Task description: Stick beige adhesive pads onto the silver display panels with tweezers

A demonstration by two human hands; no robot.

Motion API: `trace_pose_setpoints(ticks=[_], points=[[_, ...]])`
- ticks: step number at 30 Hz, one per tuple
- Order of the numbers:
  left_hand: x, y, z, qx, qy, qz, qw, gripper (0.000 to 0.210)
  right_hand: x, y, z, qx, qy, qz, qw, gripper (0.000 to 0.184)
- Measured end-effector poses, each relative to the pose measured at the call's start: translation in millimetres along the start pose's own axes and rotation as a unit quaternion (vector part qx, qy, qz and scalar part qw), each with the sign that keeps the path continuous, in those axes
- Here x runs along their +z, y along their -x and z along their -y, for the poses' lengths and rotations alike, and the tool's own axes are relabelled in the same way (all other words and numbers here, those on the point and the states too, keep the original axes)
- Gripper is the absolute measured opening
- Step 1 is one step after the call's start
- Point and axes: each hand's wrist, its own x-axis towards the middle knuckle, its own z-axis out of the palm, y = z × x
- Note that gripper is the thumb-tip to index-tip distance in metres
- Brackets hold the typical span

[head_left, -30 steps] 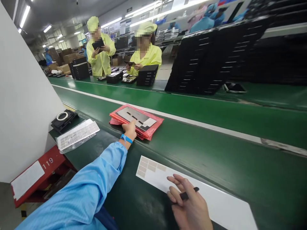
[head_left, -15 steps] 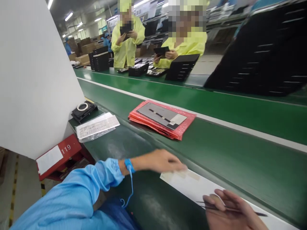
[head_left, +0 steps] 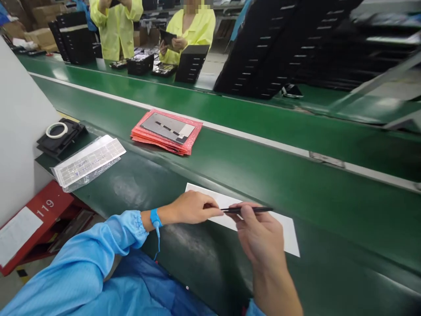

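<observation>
Black tweezers [head_left: 263, 209] lie in my right hand [head_left: 261, 232], its fingers closed round them and their tips pointing left. Those tips meet the fingertips of my left hand [head_left: 194, 207], which are pinched together; whatever sits between them is too small to make out. A blue wrist strap with a cord circles my left wrist. Beneath both hands a long white sheet [head_left: 287, 232] rests on the green bench, partly covered by them. Further off, a grey flat panel [head_left: 167, 127] with a black strip tops a stack of red bubble-wrap bags [head_left: 195, 131].
At left, a white gridded label sheet [head_left: 92, 162] lies on clear plastic, near a tape roll [head_left: 56, 130] on a black holder. A red box marked 119 [head_left: 46, 208] stands below. Two people in yellow work across the green belt [head_left: 246, 118], beside black tray stacks [head_left: 250, 48].
The view has swung right and down. My right hand has come in to my left, and the tweezers now point at the left fingertips. My left fingers have closed into a pinch.
</observation>
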Motion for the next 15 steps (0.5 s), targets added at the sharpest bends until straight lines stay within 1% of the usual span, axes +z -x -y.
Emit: trace_pose_setpoints(ticks=[1, 3, 5, 7, 9, 11, 15], points=[[-4.0, -4.5, 5.8, 0.005, -0.016, -0.009, 1.0, 0.031, -3.7, -10.5, 4.3, -0.007, 0.026, -0.007, 1.0, 0.072], [-9.8, -11.3, 19.4, 0.011, -0.055, -0.017, 0.998, 0.042, -6.8, -33.7, 8.7, -0.018, 0.07, -0.019, 0.997, 0.082], [-10.7, -13.4, 32.0, 0.023, -0.09, -0.003, 0.996, 0.056, -3.6, -54.0, 5.2, -0.02, 0.092, -0.02, 0.995, 0.088], [-7.0, -11.3, 39.3, 0.039, -0.114, 0.017, 0.993, 0.061, 3.1, -65.0, -5.4, -0.023, 0.101, -0.011, 0.995, 0.087], [-1.8, -7.7, 40.3, 0.051, -0.124, 0.027, 0.991, 0.061, 9.2, -65.0, -17.8, -0.03, 0.112, 0.0, 0.993, 0.084], [1.8, -5.5, 37.3, 0.058, -0.15, 0.029, 0.987, 0.063, 11.5, -57.8, -25.5, -0.05, 0.13, 0.006, 0.99, 0.078], [2.7, -5.8, 31.7, 0.068, -0.221, 0.026, 0.972, 0.065, 9.1, -44.6, -23.7, -0.103, 0.178, -0.013, 0.979, 0.067]])
